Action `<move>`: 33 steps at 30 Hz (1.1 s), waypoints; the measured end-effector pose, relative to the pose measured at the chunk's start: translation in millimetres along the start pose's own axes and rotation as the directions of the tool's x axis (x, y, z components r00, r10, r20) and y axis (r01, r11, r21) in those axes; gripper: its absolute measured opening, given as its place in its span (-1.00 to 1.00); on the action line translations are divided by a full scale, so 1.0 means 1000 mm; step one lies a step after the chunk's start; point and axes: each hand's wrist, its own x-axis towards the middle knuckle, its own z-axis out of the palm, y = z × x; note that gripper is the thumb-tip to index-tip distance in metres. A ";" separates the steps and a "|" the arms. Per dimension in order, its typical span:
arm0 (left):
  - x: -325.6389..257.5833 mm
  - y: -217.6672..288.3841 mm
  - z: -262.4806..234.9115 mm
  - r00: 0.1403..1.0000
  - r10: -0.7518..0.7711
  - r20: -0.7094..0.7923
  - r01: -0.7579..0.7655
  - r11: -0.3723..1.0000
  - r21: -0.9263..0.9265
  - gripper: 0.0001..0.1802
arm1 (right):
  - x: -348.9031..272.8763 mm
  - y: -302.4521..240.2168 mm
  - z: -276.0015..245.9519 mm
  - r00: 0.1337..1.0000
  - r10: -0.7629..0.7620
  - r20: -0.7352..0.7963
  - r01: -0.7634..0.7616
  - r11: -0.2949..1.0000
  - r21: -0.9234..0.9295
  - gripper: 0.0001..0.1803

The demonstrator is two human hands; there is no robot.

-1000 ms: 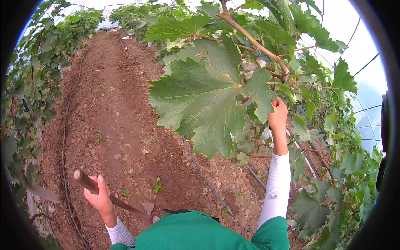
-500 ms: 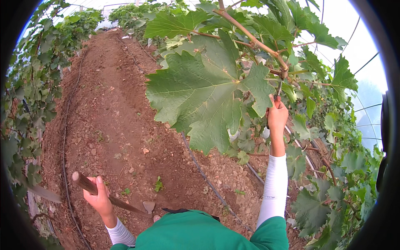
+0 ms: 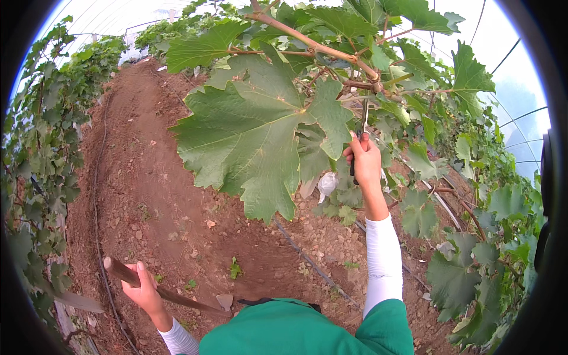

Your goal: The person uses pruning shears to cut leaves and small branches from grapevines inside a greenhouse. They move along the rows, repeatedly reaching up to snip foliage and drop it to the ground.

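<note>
Shears (image 3: 357,155) sit upright in my right hand (image 3: 364,158), fingers wrapped tight round the grips, blades up toward the cane (image 3: 319,46) behind a big leaf (image 3: 254,130) — raised so the cut can reach the shoot overhead. My left hand (image 3: 141,290) hangs low, closed round a wooden handle (image 3: 160,290) held out over the soil path (image 3: 142,177) — clear of the vines.

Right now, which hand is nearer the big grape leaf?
Right. The right hand is raised beside the big grape leaf, at its right edge, gripping a dark tool. The left hand is low, far below the leaf, holding a wooden handle.
</note>
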 end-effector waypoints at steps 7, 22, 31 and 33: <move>0.008 -0.004 0.004 0.999 0.022 0.034 -0.022 1.000 -0.007 -0.81 | -0.019 0.020 0.022 0.999 0.033 0.021 -0.033 0.999 -0.006 -0.61; 0.013 -0.014 0.012 0.999 0.027 0.033 -0.028 0.999 0.021 -0.81 | 0.013 -0.020 0.038 0.999 0.045 0.005 -0.045 0.995 0.093 -0.52; 0.013 -0.018 0.023 0.999 0.011 0.038 -0.011 1.000 0.008 -0.81 | 0.015 -0.013 0.042 0.996 0.056 0.070 -0.069 0.978 0.197 -0.50; 0.013 -0.018 0.025 0.999 0.008 0.034 -0.008 1.000 0.014 -0.81 | 0.011 -0.015 0.046 0.989 0.083 0.125 -0.117 0.946 0.301 -0.49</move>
